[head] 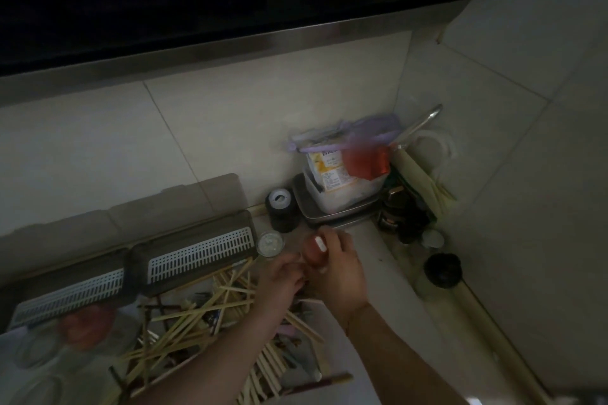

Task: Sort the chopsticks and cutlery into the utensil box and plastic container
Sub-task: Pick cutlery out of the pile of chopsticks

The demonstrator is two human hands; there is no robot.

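Nearest, a big messy pile of chopsticks [197, 312] lies on the counter [378, 273], pale sticks crossing every way, with some darker cutlery mixed in, too dim to name. More sticks lie in a row at the near edge, low in the view. Both arms reach over the pile.

The left hand [279, 279] and the right hand [335, 270] are close together, touching, just past the pile. The right hand's fingers curl round a small reddish thing [312, 253] with a white patch; it is too blurry to say what it is. I cannot tell if the left hand holds anything.

Left of the hands lies the long grey utensil box [194, 253], with white slotted panels. Just beside its right end sits a small round clear lid [270, 243].

Farther on stand a dark round jar [281, 210] and a plastic container [342, 181] on a metal tray [329, 217], tight in the far right corner where the two tiled walls [230, 128] meet. The counter to the right of the hands is bare.
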